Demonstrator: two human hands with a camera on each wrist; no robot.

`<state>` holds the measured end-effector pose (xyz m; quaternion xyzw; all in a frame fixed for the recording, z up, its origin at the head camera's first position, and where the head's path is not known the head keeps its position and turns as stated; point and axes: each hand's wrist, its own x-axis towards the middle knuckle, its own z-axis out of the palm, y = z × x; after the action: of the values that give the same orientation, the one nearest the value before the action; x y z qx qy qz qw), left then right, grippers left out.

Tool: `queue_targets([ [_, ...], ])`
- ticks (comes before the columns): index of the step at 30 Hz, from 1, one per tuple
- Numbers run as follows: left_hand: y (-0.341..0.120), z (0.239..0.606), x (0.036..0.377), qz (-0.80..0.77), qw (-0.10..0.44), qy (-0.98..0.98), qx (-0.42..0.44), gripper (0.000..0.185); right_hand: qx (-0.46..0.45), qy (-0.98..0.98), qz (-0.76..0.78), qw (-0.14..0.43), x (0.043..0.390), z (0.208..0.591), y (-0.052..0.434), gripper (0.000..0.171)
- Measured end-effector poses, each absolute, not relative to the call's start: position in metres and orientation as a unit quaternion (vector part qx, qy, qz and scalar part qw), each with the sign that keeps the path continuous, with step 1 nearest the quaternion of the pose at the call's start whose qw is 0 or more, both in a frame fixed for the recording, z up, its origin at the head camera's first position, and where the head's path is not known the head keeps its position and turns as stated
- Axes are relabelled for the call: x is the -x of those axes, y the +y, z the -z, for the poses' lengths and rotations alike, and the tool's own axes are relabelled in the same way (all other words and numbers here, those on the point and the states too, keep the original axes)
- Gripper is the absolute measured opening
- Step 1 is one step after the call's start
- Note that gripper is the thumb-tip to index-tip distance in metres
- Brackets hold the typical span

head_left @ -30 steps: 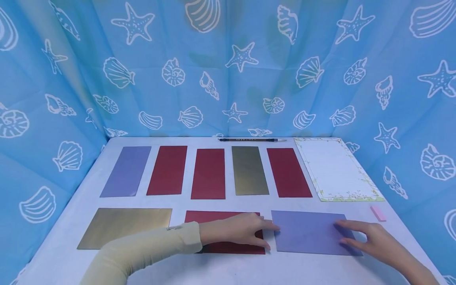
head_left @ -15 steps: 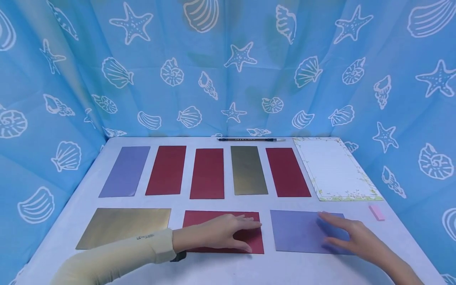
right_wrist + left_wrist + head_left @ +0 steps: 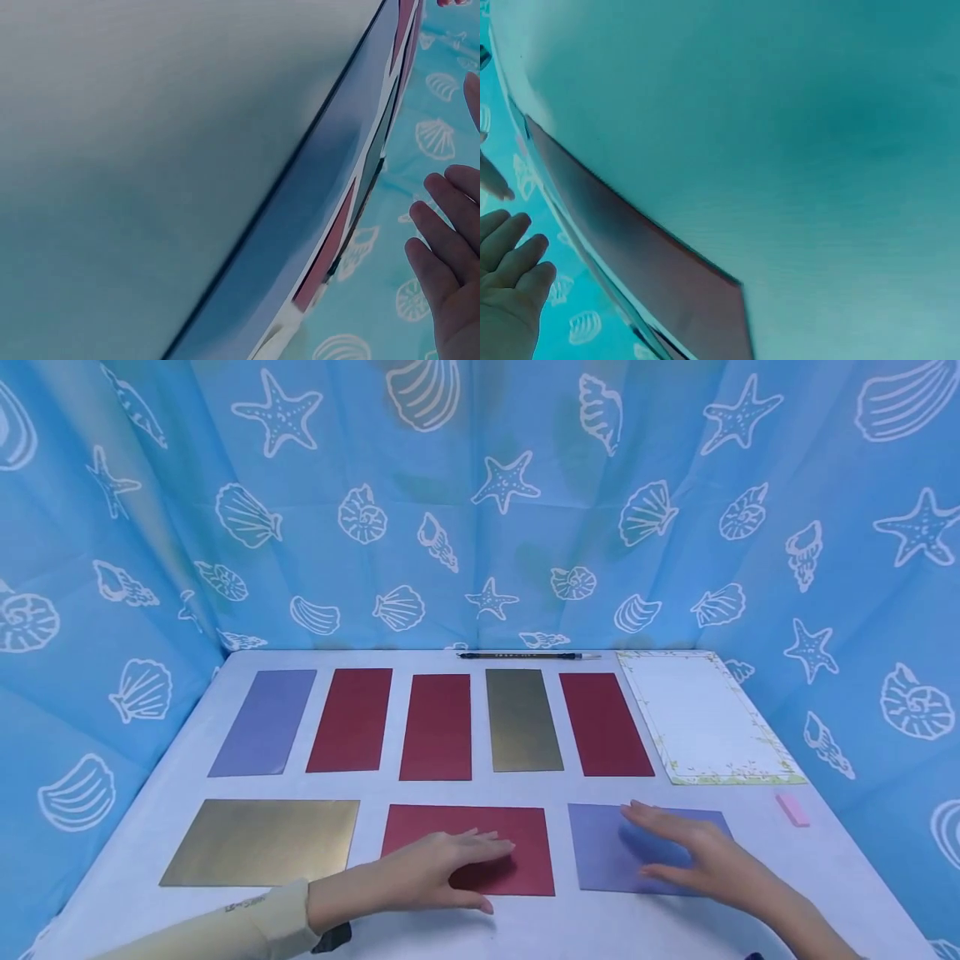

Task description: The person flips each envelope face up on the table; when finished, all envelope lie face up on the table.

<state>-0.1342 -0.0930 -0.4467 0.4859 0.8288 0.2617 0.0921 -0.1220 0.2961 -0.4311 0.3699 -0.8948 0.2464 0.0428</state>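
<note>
The head view is bright and evenly lit, sharp from edge to edge. Soft light from above leaves only faint shadows under the left hand [image 3: 431, 868] and right hand [image 3: 701, 856] on the tabletop [image 3: 570, 927]. The gold sheet [image 3: 258, 842] carries a dull sheen without hard glare. The backdrop bows a little toward the picture's corners. Both wrist views are dim, tinted blue-green and blurred, the near tabletop a smooth, featureless gradient.
</note>
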Motion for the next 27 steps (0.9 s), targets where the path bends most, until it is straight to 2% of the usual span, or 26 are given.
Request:
queue_targets([
  [18,-0.15,0.444,0.124,-0.287,0.077,0.864,-0.405,0.068,-0.4,-0.885,-0.238,-0.008,0.138,0.428,0.25,0.067],
  [27,-0.172,0.448,0.123,-0.269,0.074,0.896,-0.345,0.072,-0.407,-0.882,-0.231,-0.06,0.142,0.427,0.223,0.067],
])
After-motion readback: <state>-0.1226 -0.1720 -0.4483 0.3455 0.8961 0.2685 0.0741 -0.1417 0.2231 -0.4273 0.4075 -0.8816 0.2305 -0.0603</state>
